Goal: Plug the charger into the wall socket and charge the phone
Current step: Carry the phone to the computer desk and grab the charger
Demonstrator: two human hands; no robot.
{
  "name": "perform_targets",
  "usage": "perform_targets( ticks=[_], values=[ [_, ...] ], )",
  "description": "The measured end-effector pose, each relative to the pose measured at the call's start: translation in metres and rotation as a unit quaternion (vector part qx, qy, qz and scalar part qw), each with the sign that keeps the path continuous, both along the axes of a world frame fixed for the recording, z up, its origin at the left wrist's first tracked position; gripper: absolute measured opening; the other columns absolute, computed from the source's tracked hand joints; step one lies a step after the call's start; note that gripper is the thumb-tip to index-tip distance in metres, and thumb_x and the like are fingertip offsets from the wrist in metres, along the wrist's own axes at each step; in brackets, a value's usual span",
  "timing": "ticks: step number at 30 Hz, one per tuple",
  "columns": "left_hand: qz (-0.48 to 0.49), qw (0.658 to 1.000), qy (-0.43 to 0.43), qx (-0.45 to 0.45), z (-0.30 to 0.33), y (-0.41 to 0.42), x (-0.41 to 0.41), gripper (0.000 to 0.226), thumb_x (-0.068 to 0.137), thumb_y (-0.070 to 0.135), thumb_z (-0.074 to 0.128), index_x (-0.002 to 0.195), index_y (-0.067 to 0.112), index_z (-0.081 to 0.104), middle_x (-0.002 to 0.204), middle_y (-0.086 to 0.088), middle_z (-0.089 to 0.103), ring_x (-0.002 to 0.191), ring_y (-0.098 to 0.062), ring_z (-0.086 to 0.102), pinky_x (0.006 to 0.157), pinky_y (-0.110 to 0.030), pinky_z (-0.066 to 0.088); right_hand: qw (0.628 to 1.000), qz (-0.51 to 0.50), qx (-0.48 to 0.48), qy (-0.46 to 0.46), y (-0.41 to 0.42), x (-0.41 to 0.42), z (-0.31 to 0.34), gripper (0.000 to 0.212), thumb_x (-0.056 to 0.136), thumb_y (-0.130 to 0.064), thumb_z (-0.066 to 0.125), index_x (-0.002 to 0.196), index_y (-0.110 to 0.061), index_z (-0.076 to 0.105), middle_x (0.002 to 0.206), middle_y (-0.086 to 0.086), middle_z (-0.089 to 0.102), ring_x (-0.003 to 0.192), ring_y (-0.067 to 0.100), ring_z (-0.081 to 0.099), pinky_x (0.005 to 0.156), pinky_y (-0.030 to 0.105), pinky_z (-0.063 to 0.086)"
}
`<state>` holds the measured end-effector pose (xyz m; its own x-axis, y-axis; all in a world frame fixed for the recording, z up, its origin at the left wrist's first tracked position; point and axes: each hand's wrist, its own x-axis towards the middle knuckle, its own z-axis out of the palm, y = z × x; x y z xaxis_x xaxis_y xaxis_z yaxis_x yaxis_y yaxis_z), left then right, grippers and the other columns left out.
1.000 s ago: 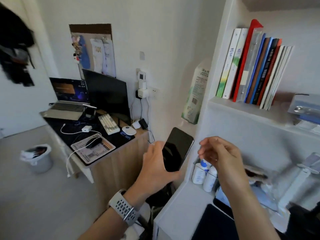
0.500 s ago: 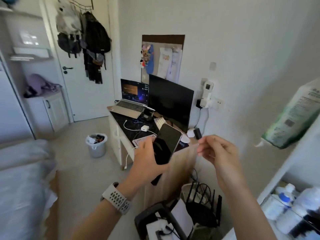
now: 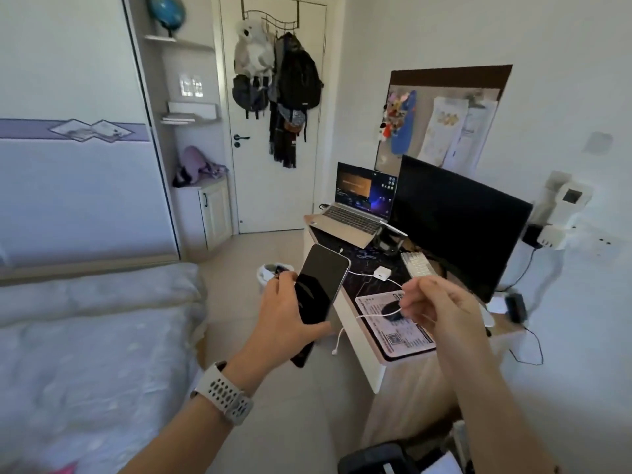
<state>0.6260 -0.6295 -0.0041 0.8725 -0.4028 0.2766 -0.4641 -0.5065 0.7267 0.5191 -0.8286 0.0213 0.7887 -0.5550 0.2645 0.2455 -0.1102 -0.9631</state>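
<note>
My left hand grips a black phone, screen dark and facing me, in the air left of the desk. My right hand hovers over the desk's near corner with thumb and fingers loosely curled and nothing in them. A small white charger lies on the black desk mat. Its white cable runs across the desk and hangs over the front edge, with the plug end dangling. The wall socket sits on the right wall, beside a white multi-plug adapter.
On the desk stand an open laptop, a black monitor, a white keyboard and a printed card. A bed fills the left. A bin stands by the desk, and a door is behind.
My view has swung left from the bookshelf to the desk, door and bed. Both hands kept their pose, the phone still in the left, and now sit nearer the desk's corner.
</note>
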Motion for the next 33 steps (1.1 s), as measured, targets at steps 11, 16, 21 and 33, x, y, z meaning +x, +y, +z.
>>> perform_targets(
  ticks=[11,16,21,33],
  values=[
    [0.031,0.998,-0.006,0.055,0.001,-0.068,0.155,0.079,0.065,0.036,0.078,0.129,0.018,0.035,0.124,-0.003,0.042,0.112,-0.023,0.044,0.093,-0.04,0.048,0.999,0.031,0.041,-0.016,-0.064,0.16,-0.003,0.04,0.098,-0.008,0.047,0.072,-0.02,0.075,0.064,0.004,0.071,0.058,0.011,0.067,0.058,0.018,0.056],
    [0.024,0.997,0.004,0.071,0.002,-0.095,0.211,0.078,0.066,0.035,0.078,0.129,0.02,0.034,0.122,-0.003,0.042,0.109,-0.023,0.045,0.088,-0.036,0.047,0.999,0.042,0.023,-0.011,-0.097,0.213,0.002,0.041,0.098,-0.009,0.046,0.072,-0.023,0.074,0.065,0.002,0.072,0.059,0.01,0.067,0.059,0.017,0.056],
    [0.004,0.996,0.03,0.08,-0.007,-0.117,0.256,0.076,0.067,0.036,0.077,0.129,0.022,0.035,0.123,-0.002,0.041,0.115,-0.024,0.043,0.093,-0.041,0.048,0.998,0.057,0.025,-0.003,-0.117,0.258,-0.008,0.041,0.098,-0.008,0.046,0.072,-0.021,0.074,0.066,0.003,0.071,0.06,0.011,0.068,0.059,0.017,0.055],
    [-0.093,0.991,0.069,0.06,-0.039,-0.187,0.43,0.078,0.064,0.041,0.078,0.127,0.026,0.033,0.114,0.005,0.039,0.11,-0.02,0.045,0.09,-0.038,0.049,0.998,-0.02,0.029,0.053,-0.164,0.403,-0.042,0.036,0.098,-0.012,0.048,0.077,-0.022,0.075,0.07,0.002,0.073,0.062,0.011,0.07,0.058,0.015,0.053]
  ],
)
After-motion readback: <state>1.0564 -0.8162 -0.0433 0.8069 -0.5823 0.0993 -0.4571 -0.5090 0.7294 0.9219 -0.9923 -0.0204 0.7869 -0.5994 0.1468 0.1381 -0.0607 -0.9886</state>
